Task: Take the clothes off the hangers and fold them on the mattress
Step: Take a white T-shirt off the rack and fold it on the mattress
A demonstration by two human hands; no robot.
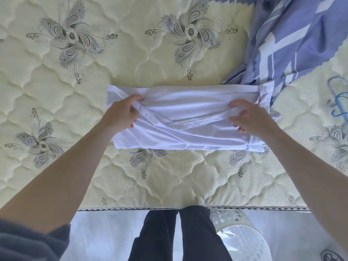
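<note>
Left hand [120,113] and right hand [251,117] each pinching white garment [188,108], long axis left-right across mattress [143,68]

The white garment [188,117] is thin, smooth, matt cloth; the mattress [131,63] is quilted, faintly shiny fabric; the blue hanger [333,110] looks like plastic.

A white garment [188,117], folded into a wide, creased band, lies flat across the cream quilted mattress [131,181] near its front edge; blue hangers [339,102] rest at the mattress's right edge.
</note>
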